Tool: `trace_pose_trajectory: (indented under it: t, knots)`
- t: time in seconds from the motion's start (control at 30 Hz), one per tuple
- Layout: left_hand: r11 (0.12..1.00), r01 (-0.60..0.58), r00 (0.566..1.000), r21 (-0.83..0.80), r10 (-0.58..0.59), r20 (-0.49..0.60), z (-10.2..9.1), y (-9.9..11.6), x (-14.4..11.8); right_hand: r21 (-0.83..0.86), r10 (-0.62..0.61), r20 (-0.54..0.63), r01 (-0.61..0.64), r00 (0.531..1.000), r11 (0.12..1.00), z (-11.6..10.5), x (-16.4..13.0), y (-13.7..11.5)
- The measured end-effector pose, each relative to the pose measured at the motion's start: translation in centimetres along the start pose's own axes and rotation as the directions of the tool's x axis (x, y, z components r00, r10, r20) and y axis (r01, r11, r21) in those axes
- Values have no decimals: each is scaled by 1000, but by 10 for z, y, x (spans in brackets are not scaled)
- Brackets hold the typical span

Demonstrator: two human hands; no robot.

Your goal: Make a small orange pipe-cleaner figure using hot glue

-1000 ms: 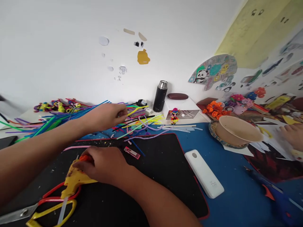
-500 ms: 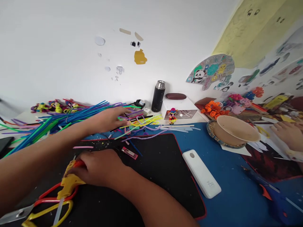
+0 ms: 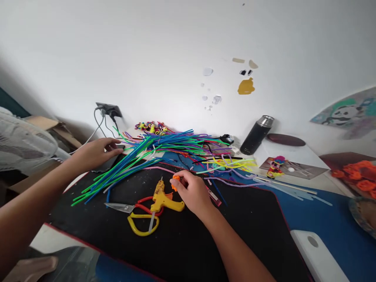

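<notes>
My right hand rests on the black mat and pinches a small orange piece between its fingertips. A yellow glue gun lies just left of that hand, partly on scissors with red and yellow handles. My left hand reaches far left, its fingers spread and touching a dark flat object at the mat's corner, beside the ends of a pile of long coloured sticks. What the dark object is stays unclear.
A wall socket with cables is above the left hand, a fan at far left. A black flask, a white box, a small figurine, orange flowers and a white power bank stand to the right.
The view has swung left. My left hand left the middle of the stick pile and moved to the far left. My right hand came off the glue gun and now pinches the orange piece.
</notes>
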State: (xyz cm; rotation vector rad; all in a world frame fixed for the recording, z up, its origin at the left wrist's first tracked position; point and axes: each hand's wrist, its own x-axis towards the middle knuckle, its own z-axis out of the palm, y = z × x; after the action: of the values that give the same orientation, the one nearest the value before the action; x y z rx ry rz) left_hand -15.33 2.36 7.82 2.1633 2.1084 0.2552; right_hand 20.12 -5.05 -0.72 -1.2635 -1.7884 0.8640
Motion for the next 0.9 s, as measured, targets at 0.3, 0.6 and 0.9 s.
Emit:
trace_pose_trajectory:
  t: [0.3,0.6,0.9]
  knots:
    - [998,-55,989,23,51,141,48,-14,-21,-57,9,37,-6,999,998,7,-2,6]
    - [998,8,997,54,-12,76,59,-12,-9,-129,-17,61,25,998,991,7,-3,5]
    - [991,-79,997,112,79,2,52,-22,-8,-155,-18,99,33,995,987,7,-5,-1]
